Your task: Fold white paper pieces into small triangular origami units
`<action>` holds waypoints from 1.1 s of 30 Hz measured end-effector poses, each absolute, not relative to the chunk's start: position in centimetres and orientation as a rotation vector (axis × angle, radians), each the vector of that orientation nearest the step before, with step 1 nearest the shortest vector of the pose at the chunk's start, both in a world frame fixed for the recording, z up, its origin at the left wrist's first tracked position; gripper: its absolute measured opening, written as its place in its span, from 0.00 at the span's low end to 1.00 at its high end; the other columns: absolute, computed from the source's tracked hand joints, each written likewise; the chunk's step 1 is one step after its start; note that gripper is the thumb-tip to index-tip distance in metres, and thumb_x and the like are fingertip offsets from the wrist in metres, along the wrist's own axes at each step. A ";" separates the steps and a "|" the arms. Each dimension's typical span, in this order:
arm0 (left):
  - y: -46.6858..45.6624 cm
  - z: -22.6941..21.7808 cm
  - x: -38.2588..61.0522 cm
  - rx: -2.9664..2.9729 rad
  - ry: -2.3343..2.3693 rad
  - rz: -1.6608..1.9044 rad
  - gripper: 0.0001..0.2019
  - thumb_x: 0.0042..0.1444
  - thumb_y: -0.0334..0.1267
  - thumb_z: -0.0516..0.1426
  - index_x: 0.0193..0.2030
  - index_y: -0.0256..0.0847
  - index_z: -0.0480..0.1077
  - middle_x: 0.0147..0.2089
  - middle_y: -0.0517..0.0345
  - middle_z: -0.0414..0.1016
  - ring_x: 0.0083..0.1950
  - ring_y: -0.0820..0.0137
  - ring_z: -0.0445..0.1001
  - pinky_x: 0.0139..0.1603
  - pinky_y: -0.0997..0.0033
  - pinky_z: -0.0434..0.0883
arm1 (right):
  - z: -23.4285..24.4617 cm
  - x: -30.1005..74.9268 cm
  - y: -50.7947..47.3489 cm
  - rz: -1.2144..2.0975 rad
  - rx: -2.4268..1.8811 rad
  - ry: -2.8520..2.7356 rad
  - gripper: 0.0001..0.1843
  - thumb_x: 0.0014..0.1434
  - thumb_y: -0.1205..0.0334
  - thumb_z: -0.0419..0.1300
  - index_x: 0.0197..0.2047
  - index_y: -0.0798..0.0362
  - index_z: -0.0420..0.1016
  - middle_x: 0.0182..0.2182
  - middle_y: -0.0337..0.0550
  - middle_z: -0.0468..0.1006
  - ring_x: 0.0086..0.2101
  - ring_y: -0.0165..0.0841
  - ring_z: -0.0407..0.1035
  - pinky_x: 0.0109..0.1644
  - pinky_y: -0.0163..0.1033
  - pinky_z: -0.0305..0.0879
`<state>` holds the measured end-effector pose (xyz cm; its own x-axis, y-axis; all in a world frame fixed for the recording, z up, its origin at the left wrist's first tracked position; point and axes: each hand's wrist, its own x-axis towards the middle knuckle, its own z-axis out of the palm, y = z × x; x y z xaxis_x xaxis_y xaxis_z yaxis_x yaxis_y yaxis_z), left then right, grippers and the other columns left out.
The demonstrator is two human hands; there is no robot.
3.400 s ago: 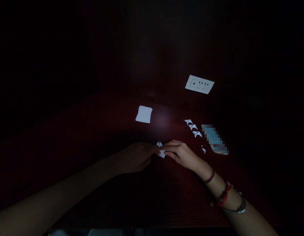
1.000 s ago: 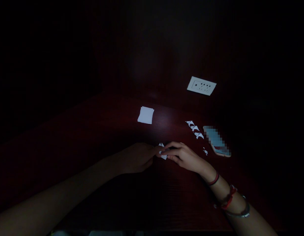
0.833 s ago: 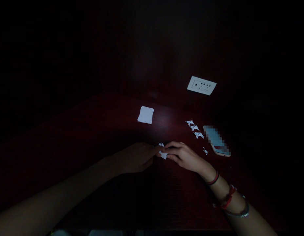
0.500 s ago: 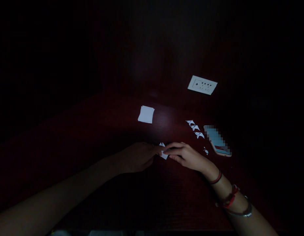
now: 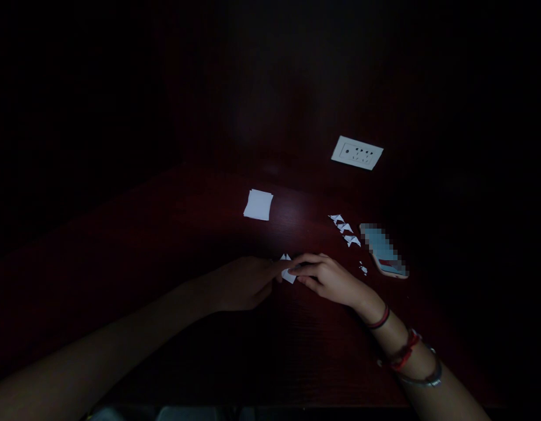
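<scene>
The scene is very dark. My left hand (image 5: 242, 283) and my right hand (image 5: 329, 278) meet at the middle of a dark red table (image 5: 187, 234). Between their fingertips lies a small white folded paper piece (image 5: 288, 273), pinched and pressed by both hands against the tabletop. Fingers of both hands are closed on it, and most of the paper is hidden beneath them. My right wrist wears several bracelets (image 5: 404, 351).
A small stack of white square papers (image 5: 258, 204) lies farther back. Three folded white paper pieces (image 5: 344, 228) sit in a row to the right, with a tiny scrap (image 5: 363, 268) nearer. A phone (image 5: 383, 250) lies beside them. A white socket plate (image 5: 357, 152) is at the back right.
Both hands stay on the small folded paper with only slight finger shifts. The view has drifted a little.
</scene>
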<state>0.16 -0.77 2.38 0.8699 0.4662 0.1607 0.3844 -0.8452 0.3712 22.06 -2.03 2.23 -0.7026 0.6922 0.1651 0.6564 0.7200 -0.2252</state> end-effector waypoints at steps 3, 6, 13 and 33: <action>-0.7 1.8 0.1 2.675 0.620 0.435 0.24 0.52 0.26 0.46 0.57 0.41 0.48 0.40 0.57 0.69 0.37 0.72 0.69 0.39 0.72 0.65 | 2.2 22.1 -2.0 0.221 -1.076 -2.682 0.16 0.55 0.68 0.51 0.46 0.48 0.68 0.44 0.41 0.68 0.42 0.31 0.64 0.47 0.41 0.59; -0.6 1.1 0.1 2.695 0.639 0.511 0.26 0.52 0.26 0.46 0.58 0.42 0.45 0.46 0.54 0.67 0.42 0.70 0.68 0.42 0.70 0.65 | 2.1 22.1 -1.9 0.247 -1.073 -2.675 0.16 0.55 0.67 0.52 0.47 0.47 0.67 0.44 0.41 0.68 0.42 0.31 0.64 0.48 0.41 0.59; -0.4 0.8 0.3 2.699 0.674 0.441 0.30 0.53 0.26 0.45 0.60 0.46 0.39 0.47 0.55 0.66 0.44 0.70 0.67 0.44 0.68 0.64 | 2.2 22.3 -1.9 0.304 -1.033 -2.650 0.16 0.54 0.68 0.52 0.46 0.49 0.68 0.45 0.41 0.68 0.44 0.31 0.63 0.50 0.39 0.58; -0.1 0.6 0.6 2.756 0.623 0.435 0.32 0.51 0.23 0.46 0.60 0.47 0.39 0.48 0.55 0.65 0.45 0.69 0.65 0.45 0.67 0.63 | 0.9 21.7 -1.4 0.385 -1.085 -2.379 0.07 0.53 0.66 0.55 0.35 0.54 0.73 0.32 0.41 0.70 0.34 0.28 0.65 0.38 0.33 0.61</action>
